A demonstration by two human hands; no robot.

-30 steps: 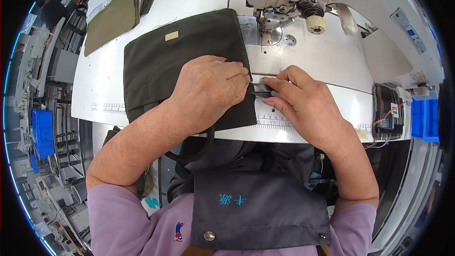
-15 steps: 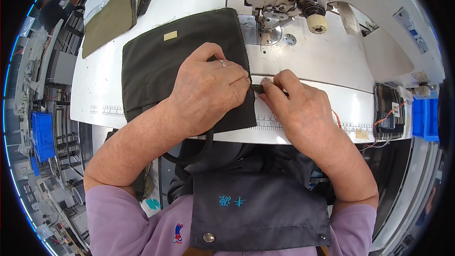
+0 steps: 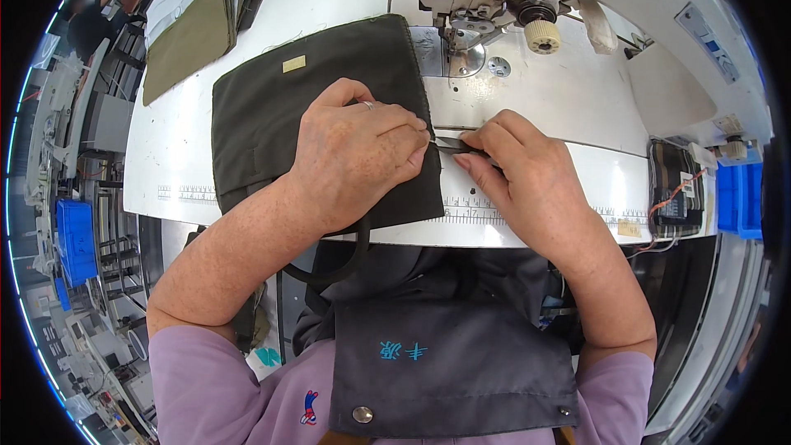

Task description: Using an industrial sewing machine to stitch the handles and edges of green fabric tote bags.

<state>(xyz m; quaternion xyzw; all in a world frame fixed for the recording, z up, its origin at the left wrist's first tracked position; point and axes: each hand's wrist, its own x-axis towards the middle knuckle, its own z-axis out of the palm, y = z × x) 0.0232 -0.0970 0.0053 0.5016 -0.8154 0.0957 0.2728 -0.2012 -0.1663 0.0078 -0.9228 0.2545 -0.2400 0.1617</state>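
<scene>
Head view: hands [image 3: 362,156] shifted slightly right.

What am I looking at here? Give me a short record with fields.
Setting: white sewing machine table
Machine: white sewing machine at the far edge
Workpiece: dark olive fabric panel with a small tan label, lying flat
Left hand: pressing on the panel's right edge
Right hand: pinching a small dark strip at that edge
Nearby: blue bin, left

Two hands work at centre frame: one left hand [image 3: 354,161], one right hand [image 3: 527,181]. One dark green fabric panel [image 3: 272,107] lies upper centre, one sewing machine [image 3: 527,0] at the top, one blue bin [image 3: 76,239] at left; perhaps several fabric pieces [image 3: 185,41] are stacked upper left.
</scene>
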